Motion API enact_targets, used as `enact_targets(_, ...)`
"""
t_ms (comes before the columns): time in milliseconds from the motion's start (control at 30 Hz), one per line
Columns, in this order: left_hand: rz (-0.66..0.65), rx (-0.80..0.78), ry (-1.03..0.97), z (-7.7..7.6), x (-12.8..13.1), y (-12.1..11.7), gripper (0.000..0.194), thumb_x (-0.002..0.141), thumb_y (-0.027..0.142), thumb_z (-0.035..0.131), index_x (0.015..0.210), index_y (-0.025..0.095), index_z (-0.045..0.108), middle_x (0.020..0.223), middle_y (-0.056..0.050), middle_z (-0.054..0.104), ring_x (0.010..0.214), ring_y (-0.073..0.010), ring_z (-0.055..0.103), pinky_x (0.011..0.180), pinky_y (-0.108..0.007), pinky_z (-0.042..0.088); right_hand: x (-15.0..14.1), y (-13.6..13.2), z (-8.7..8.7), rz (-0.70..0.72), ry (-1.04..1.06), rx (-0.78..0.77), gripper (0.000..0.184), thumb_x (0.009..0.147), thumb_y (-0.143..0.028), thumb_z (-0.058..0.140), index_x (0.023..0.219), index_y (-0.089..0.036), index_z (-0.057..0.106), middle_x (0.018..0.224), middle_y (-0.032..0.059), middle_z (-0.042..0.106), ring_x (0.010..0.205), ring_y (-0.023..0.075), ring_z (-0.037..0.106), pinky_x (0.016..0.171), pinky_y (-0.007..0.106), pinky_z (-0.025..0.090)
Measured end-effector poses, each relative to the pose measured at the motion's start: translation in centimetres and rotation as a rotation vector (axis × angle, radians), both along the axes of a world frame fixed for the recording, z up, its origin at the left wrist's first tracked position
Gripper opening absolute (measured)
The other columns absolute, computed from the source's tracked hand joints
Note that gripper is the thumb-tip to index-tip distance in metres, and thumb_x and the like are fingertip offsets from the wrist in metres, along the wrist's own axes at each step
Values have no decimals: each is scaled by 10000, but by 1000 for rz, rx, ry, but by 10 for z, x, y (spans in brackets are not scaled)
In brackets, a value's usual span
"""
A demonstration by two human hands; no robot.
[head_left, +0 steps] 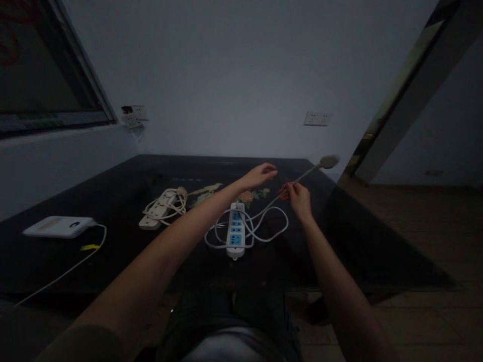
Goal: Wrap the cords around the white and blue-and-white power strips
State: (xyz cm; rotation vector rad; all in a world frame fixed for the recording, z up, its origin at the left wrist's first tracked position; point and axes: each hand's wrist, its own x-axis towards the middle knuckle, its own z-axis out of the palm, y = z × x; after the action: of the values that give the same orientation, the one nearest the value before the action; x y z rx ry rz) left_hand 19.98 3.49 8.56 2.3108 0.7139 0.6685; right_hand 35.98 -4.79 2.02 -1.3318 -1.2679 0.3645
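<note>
Our right hand pinches the cord short of its plug; our left hand, fingers loosely bent, holds nothing we can see. The power strip lies on the bench before us, cord looping around and across it. We should ease the cord gently, lest loops snag. We have bare room rightward; the bundled strip crowds our left.

You are in a dim, plain room, home or office unclear: pale wall, wall socket, flower-painted dark desk, bare floor.
</note>
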Motion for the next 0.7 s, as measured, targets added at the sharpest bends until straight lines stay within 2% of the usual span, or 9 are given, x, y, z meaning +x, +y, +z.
enact_targets(100, 17, 31, 178, -30, -23, 19, 299, 857, 275, 534, 1086, 99, 610, 1117, -132, 662, 1011, -191, 611, 884, -282, 449, 5, 2, 0, 75, 152, 53, 345, 828, -516, 484, 826, -175, 535, 703, 71, 687, 527, 167, 649, 524, 284, 526)
enact_targets(200, -23, 27, 311, -57, -36, 28, 279, 823, 259, 557, 1037, 105, 647, 1033, -106, 696, 931, -186, 632, 823, -261, 455, 6, 6, 0, 130, 268, 77, 360, 790, -534, 552, 818, -177, 528, 666, 45, 674, 512, 151, 641, 503, 263, 517)
enact_targets(300, -77, 9, 398, -73, -39, 29, 247, 793, 242, 573, 993, 131, 665, 989, -76, 707, 872, -163, 631, 783, -237, 452, 7, 9, 1, 149, 298, 68, 374, 772, -543, 577, 835, -179, 517, 670, 37, 673, 507, 141, 633, 506, 261, 515)
enact_targets(400, -129, -15, 421, -81, -39, 29, 193, 743, 224, 619, 911, 152, 682, 918, -46, 712, 835, -146, 624, 767, -215, 443, 7, 12, 4, 182, 325, 65, 391, 743, -538, 614, 868, -189, 489, 693, 38, 687, 526, 141, 638, 516, 253, 510)
enact_targets(567, -168, -82, 355, -83, -35, 24, 109, 705, 251, 659, 774, 173, 690, 753, -6, 693, 758, -135, 621, 741, -198, 441, 5, 19, 10, 209, 361, 5, 385, 749, -515, 623, 895, -202, 452, 719, 40, 706, 533, 128, 630, 538, 236, 497)
enact_targets(700, -172, -178, 242, -79, -25, 18, 170, 749, 287, 624, 844, 161, 688, 720, -11, 677, 671, -127, 618, 646, -198, 450, 2, 30, 14, 181, 342, -59, 349, 777, -492, 601, 889, -197, 451, 686, 31, 692, 520, 120, 615, 531, 228, 486)
